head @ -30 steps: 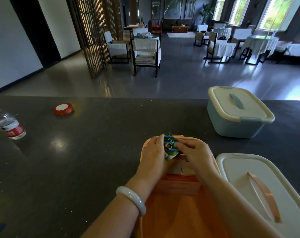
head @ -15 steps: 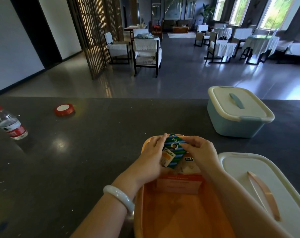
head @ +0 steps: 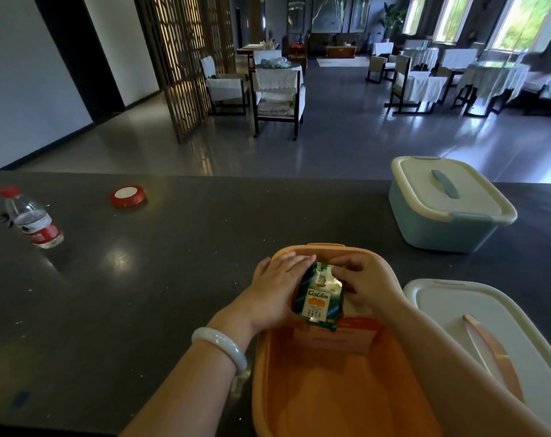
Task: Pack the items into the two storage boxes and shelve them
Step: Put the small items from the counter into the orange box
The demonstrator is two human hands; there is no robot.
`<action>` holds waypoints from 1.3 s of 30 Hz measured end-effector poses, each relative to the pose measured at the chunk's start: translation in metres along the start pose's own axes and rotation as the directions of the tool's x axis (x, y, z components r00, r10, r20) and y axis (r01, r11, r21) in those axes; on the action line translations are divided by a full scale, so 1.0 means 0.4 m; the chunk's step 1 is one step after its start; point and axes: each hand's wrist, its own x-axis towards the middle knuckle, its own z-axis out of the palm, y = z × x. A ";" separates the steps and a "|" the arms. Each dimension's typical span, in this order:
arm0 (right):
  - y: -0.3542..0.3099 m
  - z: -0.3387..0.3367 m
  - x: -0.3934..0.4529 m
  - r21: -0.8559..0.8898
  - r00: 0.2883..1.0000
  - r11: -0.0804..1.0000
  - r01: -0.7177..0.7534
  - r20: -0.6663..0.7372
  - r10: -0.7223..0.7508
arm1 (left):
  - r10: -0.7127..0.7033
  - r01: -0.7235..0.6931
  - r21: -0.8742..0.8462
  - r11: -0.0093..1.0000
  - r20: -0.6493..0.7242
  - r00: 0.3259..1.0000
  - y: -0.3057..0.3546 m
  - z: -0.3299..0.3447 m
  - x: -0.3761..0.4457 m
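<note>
Packing step, box 1 of 2. Left hand [head: 275,287] and right hand [head: 367,287] hold a green "Golden" snack packet [head: 319,297] between them, fingers curled on its edges, inside the far end of the open orange storage box [head: 302,389]. Next, likely: seat packet flat, release, fit the white lid [head: 476,329] lying just beside it. Blue storage box [head: 438,228] already lidded.

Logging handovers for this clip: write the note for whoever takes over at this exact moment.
Left hand and right hand both grip the green Golden snack packet, held at the far end of the open orange storage box.
A red-and-white carton is already inside it.
Its white lid lies on the counter to the right.
The blue storage box stands closed, far right.
Left: release the packet, lid the orange box, shelve both.
</note>
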 end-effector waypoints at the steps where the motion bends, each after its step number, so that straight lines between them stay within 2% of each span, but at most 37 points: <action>1: 0.000 -0.001 -0.002 -0.054 0.999 0.998 0.017 -0.038 -0.019 | -0.011 0.011 0.004 1.000 0.000 1.000 -0.004 0.002 0.002; 4: 0.001 -0.019 -0.014 -0.181 0.992 0.981 0.063 -0.100 -0.082 | -0.043 0.042 0.016 0.999 0.003 0.999 -0.008 0.004 0.008; 11: 0.020 -0.039 -0.048 -0.413 0.995 0.907 0.087 -0.016 -0.103 | -0.081 0.079 0.084 0.993 0.019 0.997 0.000 0.002 0.021; 19: 0.056 -0.011 -0.058 -0.620 0.960 0.756 0.208 -0.020 -0.281 | -0.056 0.058 0.145 0.988 -0.014 0.998 -0.002 0.011 0.034; 23: 0.071 -0.002 -0.055 -0.650 0.949 0.728 0.217 -0.035 -0.314 | -0.029 0.035 0.156 0.987 -0.041 0.999 -0.008 0.018 0.037; 39: 0.063 -0.003 -0.064 -0.612 0.936 0.751 0.247 -0.050 -0.349 | -0.029 0.037 0.212 0.977 -0.042 0.999 -0.004 0.022 0.047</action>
